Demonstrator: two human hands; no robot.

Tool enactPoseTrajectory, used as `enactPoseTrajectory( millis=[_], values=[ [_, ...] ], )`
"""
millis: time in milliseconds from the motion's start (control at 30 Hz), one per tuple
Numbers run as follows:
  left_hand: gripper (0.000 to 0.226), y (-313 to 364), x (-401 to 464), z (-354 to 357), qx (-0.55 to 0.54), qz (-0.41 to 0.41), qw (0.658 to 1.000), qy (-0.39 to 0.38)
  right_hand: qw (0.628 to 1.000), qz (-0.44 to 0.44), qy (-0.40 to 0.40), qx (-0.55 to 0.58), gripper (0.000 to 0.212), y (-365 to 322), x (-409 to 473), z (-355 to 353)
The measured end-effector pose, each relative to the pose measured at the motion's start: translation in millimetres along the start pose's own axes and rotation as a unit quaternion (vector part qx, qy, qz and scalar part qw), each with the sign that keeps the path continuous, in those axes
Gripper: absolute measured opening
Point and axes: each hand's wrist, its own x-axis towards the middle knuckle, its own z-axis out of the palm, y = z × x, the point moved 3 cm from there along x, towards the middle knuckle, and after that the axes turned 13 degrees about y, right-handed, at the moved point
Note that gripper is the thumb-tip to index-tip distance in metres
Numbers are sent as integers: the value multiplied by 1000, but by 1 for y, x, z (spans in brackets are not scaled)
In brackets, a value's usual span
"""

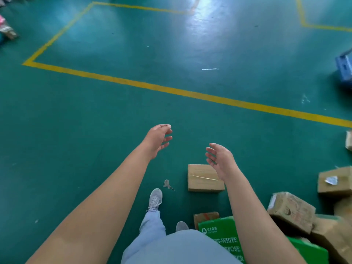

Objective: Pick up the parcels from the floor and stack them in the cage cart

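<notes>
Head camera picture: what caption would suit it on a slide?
Both empty hands, left and right, reach out above a taped cardboard parcel on the green floor.

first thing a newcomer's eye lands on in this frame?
Two bare arms reaching out over the green floor, left hand and right hand both open and empty. Next, the taped brown parcel lying alone just under the right hand, then the heap of boxes at lower right and the yellow floor line.

Right arm covers the taped parcel's [203,178] corner; blue crate [345,68] (right edge) is cut off.
</notes>
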Motion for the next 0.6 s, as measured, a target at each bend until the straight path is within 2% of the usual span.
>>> enactPoseTrajectory(
  millis=[267,367,433,600],
  values=[
    [20,12,67,56,102,-19,987,-123,990,25,134,43,22,11,23,-26],
    [20,7,95,75,144,-27,977,-157,982,48,174,56,14,22,36,-26],
    [17,0,111,84,177,-27,968,-174,978,63,191,62,11,33,47,-24],
    [19,-30,150,111,274,-23,937,-214,970,108,208,69,23,80,80,-19]
  ],
)
